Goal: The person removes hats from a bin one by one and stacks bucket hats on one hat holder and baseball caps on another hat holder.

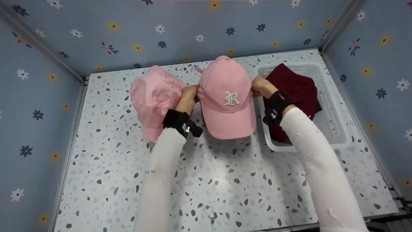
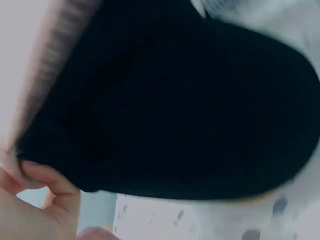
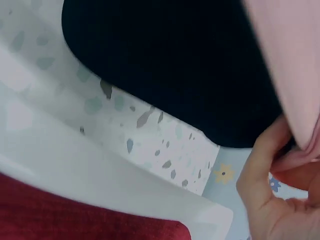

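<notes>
Both hands hold up a pink baseball cap [image 1: 225, 83] by its two sides, its white letter facing up and its brim pointing toward the person. The left hand [image 1: 190, 93] pinches the cap's left edge, and the right hand [image 1: 262, 86] pinches the right edge. Each wrist view shows the dark underside of the brim [image 2: 190, 115], with thumb and fingers at the cap's rim. To the left, a second pink cap [image 1: 154, 93], crumpled, lies on the table close by the left wrist.
At the right stands a white plastic basket [image 1: 336, 129] with dark red caps [image 1: 289, 83] in it, partly under the right forearm. A speckled table [image 1: 206, 193] carries everything. Flower-patterned panels [image 1: 180, 29] enclose its back and sides.
</notes>
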Tool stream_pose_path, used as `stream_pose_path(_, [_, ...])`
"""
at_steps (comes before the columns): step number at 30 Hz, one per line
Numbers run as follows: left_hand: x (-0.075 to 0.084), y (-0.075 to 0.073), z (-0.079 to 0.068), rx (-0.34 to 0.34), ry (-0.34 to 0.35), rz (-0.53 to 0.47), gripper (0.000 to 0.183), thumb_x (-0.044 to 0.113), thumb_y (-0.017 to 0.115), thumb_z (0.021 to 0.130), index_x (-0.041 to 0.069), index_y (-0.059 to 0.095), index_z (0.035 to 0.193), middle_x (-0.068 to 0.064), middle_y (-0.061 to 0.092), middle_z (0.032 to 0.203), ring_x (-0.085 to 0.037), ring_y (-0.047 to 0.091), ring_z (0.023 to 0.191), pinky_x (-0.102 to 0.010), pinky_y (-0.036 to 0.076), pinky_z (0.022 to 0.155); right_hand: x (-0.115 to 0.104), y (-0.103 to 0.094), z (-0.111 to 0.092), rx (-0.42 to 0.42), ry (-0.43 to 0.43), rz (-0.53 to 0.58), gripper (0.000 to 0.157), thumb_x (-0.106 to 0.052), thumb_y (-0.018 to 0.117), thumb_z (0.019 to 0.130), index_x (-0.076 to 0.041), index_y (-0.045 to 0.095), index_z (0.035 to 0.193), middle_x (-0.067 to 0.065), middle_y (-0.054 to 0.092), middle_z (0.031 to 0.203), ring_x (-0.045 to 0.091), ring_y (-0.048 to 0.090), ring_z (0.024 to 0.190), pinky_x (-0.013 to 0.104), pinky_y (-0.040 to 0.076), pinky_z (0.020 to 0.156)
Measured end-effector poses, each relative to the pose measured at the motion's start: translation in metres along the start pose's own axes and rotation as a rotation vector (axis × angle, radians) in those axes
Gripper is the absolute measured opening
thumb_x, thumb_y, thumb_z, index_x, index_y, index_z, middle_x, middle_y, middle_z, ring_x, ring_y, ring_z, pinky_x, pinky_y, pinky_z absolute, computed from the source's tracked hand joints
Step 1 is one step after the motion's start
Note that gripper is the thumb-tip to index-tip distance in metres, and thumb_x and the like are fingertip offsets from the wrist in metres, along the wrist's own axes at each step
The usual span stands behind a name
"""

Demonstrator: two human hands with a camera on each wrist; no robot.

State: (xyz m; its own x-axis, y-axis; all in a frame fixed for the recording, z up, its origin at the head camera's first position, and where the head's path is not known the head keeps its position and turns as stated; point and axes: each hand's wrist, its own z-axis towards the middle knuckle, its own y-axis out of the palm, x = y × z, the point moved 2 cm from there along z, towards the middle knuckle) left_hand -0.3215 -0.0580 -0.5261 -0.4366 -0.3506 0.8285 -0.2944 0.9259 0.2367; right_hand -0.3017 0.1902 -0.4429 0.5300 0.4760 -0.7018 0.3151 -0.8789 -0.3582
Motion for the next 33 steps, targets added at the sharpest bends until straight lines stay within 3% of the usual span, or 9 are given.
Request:
stream_pose_path(3, [0.023,0.003,-0.056,0.069,-0.114,-0.049,0.019,-0.001,0.061,0.076,0.002,0.053,0.060,-0.003,0.047,0.058,-0.014,0.045,0.053,-0.023,0.043,0.050,-0.006,0.003,-0.029,-0.014,0.027,0.087,0.008,-0.003,0.040,0.086,-0.006,0.042,0.079,-0.002,0.048,0.055,0.010,0.051,0.054,0.025,0.048,0.065])
stream_pose_path(6, [0.029,0.003,-0.081,0.087,-0.180,-0.095,0.018,0.006,0.061,0.081,0.005,0.056,0.063,-0.003,0.052,0.061,-0.012,0.049,0.053,-0.020,0.043,0.048,-0.006,0.005,-0.047,0.003,0.052,0.198,0.007,-0.008,0.042,0.088,-0.006,0.043,0.082,-0.001,0.049,0.060,0.010,0.051,0.058,0.024,0.047,0.066])
stream_pose_path(9, [0.026,0.001,-0.095,0.064,-0.188,-0.129,0.013,0.011,0.058,0.085,0.006,0.059,0.073,-0.004,0.057,0.071,-0.012,0.054,0.060,-0.020,0.045,0.053,-0.001,0.004,-0.053,0.013,0.088,0.338,0.009,-0.011,0.044,0.090,-0.006,0.046,0.084,0.000,0.050,0.064,0.010,0.051,0.058,0.020,0.046,0.062])
stream_pose_path(12, [0.020,-0.001,-0.104,0.036,-0.176,-0.184,0.010,0.014,0.057,0.086,0.005,0.060,0.083,-0.006,0.057,0.080,-0.014,0.055,0.067,-0.021,0.046,0.059,0.008,0.003,-0.052,0.007,0.123,0.496,0.010,-0.014,0.045,0.091,-0.005,0.046,0.087,0.002,0.052,0.066,0.011,0.051,0.058,0.021,0.047,0.059])
stream_pose_path(16, [0.010,-0.004,-0.114,-0.007,-0.161,-0.253,0.009,0.014,0.058,0.086,0.005,0.059,0.084,-0.006,0.055,0.083,-0.015,0.052,0.073,-0.022,0.044,0.063,0.020,0.004,-0.052,-0.038,0.144,0.666,0.011,-0.014,0.050,0.090,-0.004,0.048,0.086,0.005,0.053,0.068,0.014,0.052,0.063,0.025,0.047,0.062])
stream_pose_path(21, [0.002,-0.006,-0.124,-0.089,-0.094,-0.322,0.013,0.009,0.056,0.087,0.006,0.062,0.077,-0.004,0.057,0.086,-0.015,0.051,0.083,-0.023,0.043,0.070,0.033,0.007,-0.055,-0.089,0.128,0.753,0.013,-0.012,0.053,0.088,-0.003,0.055,0.078,0.006,0.055,0.070,0.015,0.052,0.065,0.024,0.046,0.064])
stream_pose_path(26, [-0.002,-0.006,-0.127,-0.119,-0.011,-0.314,0.014,0.007,0.053,0.088,0.002,0.062,0.078,-0.005,0.057,0.085,-0.014,0.050,0.083,-0.023,0.043,0.072,0.038,0.009,-0.055,-0.067,0.087,0.734,0.018,-0.008,0.052,0.087,-0.003,0.058,0.071,0.005,0.056,0.066,0.014,0.053,0.063,0.023,0.046,0.061])
stream_pose_path(30, [-0.005,-0.005,-0.121,-0.091,-0.019,-0.296,0.013,0.007,0.052,0.089,-0.004,0.058,0.091,-0.006,0.054,0.091,-0.013,0.049,0.085,-0.023,0.043,0.077,0.038,0.011,-0.051,-0.036,0.061,0.623,0.014,-0.009,0.052,0.088,-0.004,0.057,0.076,0.004,0.058,0.064,0.013,0.055,0.061,0.022,0.047,0.060])
stream_pose_path(33, [-0.006,-0.002,-0.114,-0.074,-0.042,-0.348,0.019,0.003,0.051,0.088,-0.008,0.054,0.103,-0.008,0.050,0.101,-0.014,0.047,0.092,-0.027,0.040,0.088,0.036,0.012,-0.048,-0.031,0.039,0.564,0.011,-0.010,0.051,0.088,-0.003,0.056,0.080,0.003,0.059,0.065,0.012,0.057,0.061,0.022,0.048,0.060])
